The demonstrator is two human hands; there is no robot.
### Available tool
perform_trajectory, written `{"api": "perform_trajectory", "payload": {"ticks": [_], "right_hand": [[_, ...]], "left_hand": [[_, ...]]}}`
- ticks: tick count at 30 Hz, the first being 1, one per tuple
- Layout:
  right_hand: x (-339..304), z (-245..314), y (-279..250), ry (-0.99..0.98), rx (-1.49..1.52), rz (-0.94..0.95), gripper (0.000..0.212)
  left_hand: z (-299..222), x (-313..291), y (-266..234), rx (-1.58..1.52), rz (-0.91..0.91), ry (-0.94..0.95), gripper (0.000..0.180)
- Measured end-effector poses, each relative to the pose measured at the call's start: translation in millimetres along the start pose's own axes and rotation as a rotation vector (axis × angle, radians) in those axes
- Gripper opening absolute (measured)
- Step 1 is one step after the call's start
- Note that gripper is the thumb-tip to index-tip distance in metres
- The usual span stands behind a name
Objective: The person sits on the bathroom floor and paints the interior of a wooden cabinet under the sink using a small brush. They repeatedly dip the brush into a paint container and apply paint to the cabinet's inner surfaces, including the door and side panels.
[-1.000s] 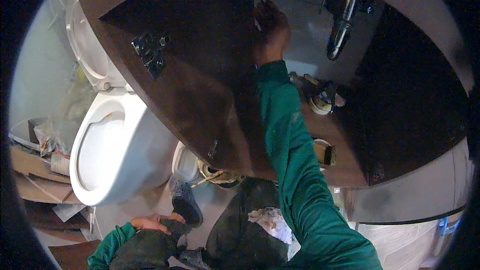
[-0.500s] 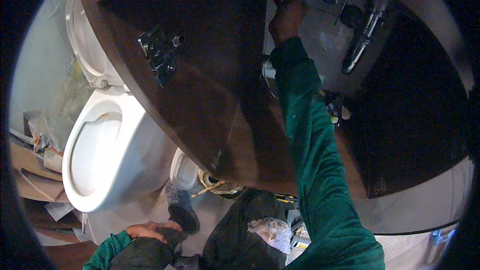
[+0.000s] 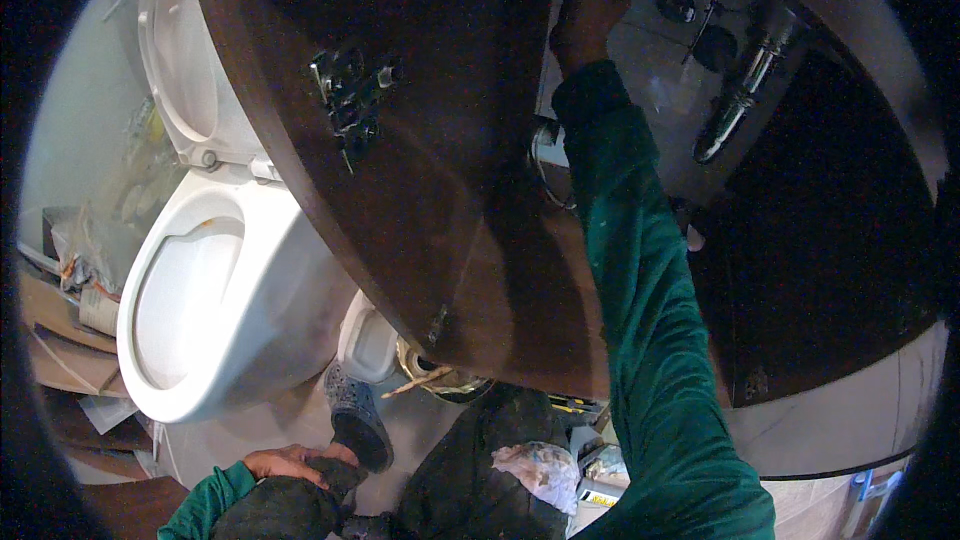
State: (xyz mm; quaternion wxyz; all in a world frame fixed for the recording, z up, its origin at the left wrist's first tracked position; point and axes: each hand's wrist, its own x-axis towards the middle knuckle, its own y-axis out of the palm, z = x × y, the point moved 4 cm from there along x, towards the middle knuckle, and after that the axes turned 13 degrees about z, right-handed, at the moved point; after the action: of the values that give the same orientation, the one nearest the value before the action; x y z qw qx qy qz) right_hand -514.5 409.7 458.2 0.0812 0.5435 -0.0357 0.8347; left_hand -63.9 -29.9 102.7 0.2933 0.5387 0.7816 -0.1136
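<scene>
My right arm, in a green sleeve, reaches up into an open dark brown cabinet (image 3: 420,250). In its far shadowed part, my right hand (image 3: 592,15) is near the pale back wall (image 3: 660,80). Its fingers are dim and partly hidden, so I cannot make out whether they hold anything. To the right of that hand are a dark round fitting (image 3: 677,6) and a chrome drain pipe (image 3: 742,100). A pale round-edged thing with a dark loop (image 3: 548,155) shows beside my wrist. My left hand (image 3: 288,465) rests on my trouser leg, fingers stretched out, holding nothing.
On the left stands a white toilet (image 3: 285,260) with its lid raised. Dark metal fittings (image 3: 352,105) stick out from the cabinet panel. By my shoe sit a white tub (image 3: 368,345) and a brownish container with a stick (image 3: 440,378). Cardboard (image 3: 70,350) lies far left.
The cabinet and its fittings have shifted slightly right and down in the picture. My right hand has moved a little within the cabinet; my left hand stays on my leg.
</scene>
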Motion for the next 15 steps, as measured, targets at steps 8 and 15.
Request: {"api": "perform_trajectory", "payload": {"ticks": [8, 15], "right_hand": [[12, -22, 1, 0.031, 0.327, -0.028, 0.030], [15, -18, 3, 0.041, 0.307, -0.012, 0.030]], "left_hand": [[18, -5, -1, -0.089, -0.003, -0.146, 0.057], [23, -7, -2, -0.115, -0.014, -0.190, 0.058]]}}
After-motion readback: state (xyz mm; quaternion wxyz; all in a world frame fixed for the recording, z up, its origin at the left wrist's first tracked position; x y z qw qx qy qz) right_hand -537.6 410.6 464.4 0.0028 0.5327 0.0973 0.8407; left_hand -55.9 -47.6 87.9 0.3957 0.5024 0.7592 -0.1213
